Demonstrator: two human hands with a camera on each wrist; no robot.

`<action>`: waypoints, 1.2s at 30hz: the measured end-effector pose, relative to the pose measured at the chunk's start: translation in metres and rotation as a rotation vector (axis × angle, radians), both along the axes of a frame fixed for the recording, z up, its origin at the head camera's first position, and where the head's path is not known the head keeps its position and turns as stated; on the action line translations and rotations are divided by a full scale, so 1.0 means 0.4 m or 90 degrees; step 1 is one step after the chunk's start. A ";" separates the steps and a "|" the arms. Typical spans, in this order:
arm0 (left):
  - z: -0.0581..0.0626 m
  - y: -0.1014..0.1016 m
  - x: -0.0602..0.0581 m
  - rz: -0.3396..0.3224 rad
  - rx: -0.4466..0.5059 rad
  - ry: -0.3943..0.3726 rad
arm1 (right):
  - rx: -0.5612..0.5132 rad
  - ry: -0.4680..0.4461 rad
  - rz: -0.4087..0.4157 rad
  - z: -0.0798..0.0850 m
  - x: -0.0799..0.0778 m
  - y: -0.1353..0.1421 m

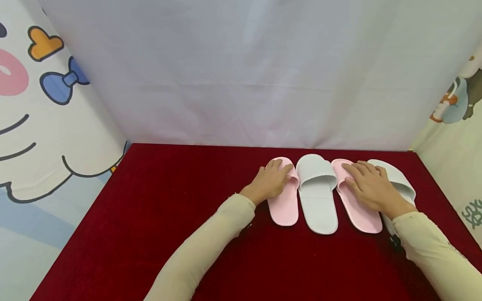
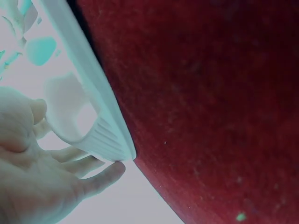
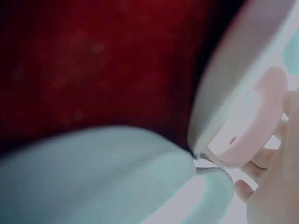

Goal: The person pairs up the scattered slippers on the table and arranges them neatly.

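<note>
Pink slipper (image 1: 284, 209) under left hand (image 1: 269, 182), twin (image 1: 361, 215) under our right hand (image 1: 373, 188); fingers (image 2: 102, 181) look relaxed, wrist views hazy. Uneven pushing could skew the white slipper (image 1: 318, 211) between.

Right there's the right hand (image 3: 275, 186), just right of the pink slipper (image 3: 219, 105), fingers (image 3: 265, 157) at its strap (image 3: 268, 107)! White slipper (image 3: 117, 177) lower left of the pink one, red cloth (image 3: 93, 65) upper left!
</note>
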State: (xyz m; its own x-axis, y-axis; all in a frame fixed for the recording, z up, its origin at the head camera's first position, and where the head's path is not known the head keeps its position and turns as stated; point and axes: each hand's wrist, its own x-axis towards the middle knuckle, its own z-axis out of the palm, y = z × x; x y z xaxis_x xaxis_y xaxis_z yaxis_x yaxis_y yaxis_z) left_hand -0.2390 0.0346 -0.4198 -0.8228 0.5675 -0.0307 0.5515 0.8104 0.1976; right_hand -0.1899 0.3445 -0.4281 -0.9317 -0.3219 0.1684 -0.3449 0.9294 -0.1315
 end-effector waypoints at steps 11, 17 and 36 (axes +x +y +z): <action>0.017 -0.023 0.014 -0.028 0.030 -0.044 | 0.015 0.033 0.026 0.000 0.044 0.007; 0.014 -0.041 0.032 -0.035 0.050 -0.049 | 0.026 0.035 0.036 -0.002 0.077 0.012; 0.010 -0.090 0.112 -0.044 0.132 -0.057 | 0.025 0.046 0.051 0.003 0.176 -0.001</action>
State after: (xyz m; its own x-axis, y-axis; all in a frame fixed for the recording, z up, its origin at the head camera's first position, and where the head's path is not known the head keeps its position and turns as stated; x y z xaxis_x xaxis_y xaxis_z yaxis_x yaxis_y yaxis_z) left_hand -0.1941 -0.0012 -0.4157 -0.7810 0.6242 0.0216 0.5772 0.7081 0.4067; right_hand -0.1196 0.3441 -0.4271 -0.8884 -0.4027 0.2204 -0.4256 0.9024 -0.0670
